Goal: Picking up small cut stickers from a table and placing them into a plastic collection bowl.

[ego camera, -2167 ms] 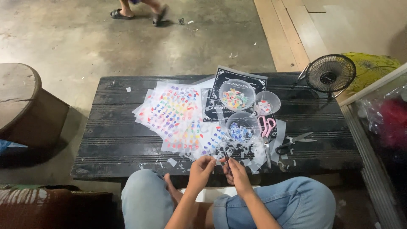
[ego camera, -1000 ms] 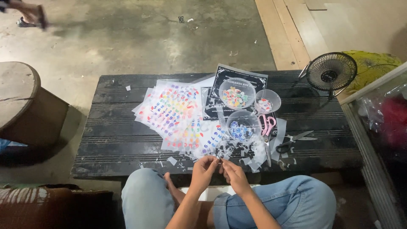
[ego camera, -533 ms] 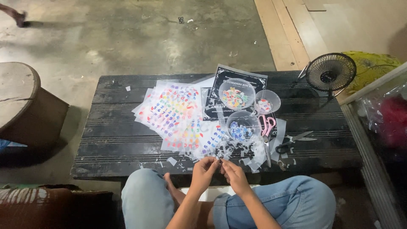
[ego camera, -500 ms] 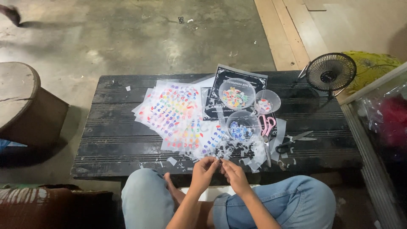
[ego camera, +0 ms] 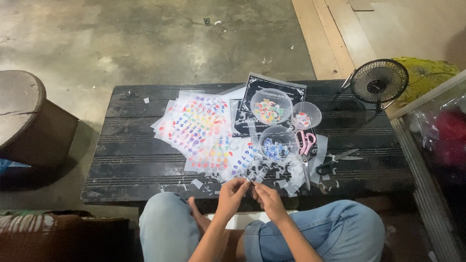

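Hands, near edge of counter (ego camera: 145,170): left hand (ego camera: 232,190) and right hand (ego camera: 268,199) meet fingertip to fingertip, each grip pinched on one tiny piece (ego camera: 250,180), too small to identify, held just above the counter's front lip, over the lap.

Risk, as judged: the piece is slight and held by fingertips only; a loosened pinch could drop it between the knees or among the scraps, where it would be hard to pick out.

Just beyond the grip: clear cut scraps (ego camera: 279,175) littering the counter. Light film; the small fan (ego camera: 379,81), far right of the grip, could scatter them if running. Whether it runs cannot be told.

Beyond and left of the grip: fanned sheets of coloured stickers (ego camera: 196,128), overlapping; a sleeve or wrist could drag them.

Beyond and slightly right: clear bowl of bluish bits (ego camera: 277,144), pink-handled scissors (ego camera: 306,150) beside it, dark scissors (ego camera: 335,162) further right, blades parted. A blind reach could meet a blade.

Farther: two more clear bowls (ego camera: 271,106) on a black sheet (ego camera: 264,94); light, easily tipped.
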